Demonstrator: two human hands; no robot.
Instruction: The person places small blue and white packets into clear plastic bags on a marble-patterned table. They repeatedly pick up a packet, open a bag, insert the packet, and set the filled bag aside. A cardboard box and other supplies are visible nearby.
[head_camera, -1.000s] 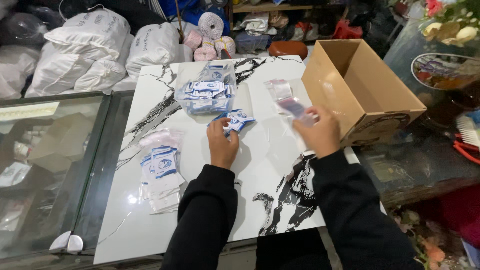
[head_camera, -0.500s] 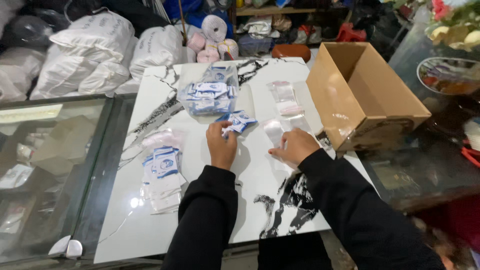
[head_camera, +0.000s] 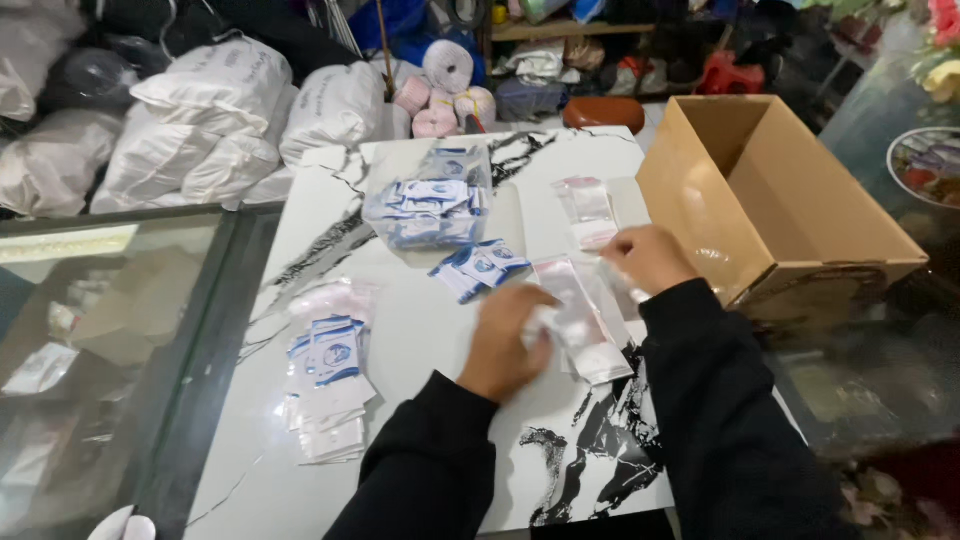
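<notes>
Clear plastic sleeve (head_camera: 580, 315) is lying near the middle of the marble table (head_camera: 420, 350), at about 5 o'clock from the small blue-and-white packets (head_camera: 480, 268); we are judging it light, limp and slick, best pinched at a free edge. Our left hand (head_camera: 510, 340) is pressing on its left edge while our right hand (head_camera: 648, 260) is closing on its far end at 1 o'clock. Motion blur is smearing both hands, so we cannot tell what the sleeve is holding.
</notes>
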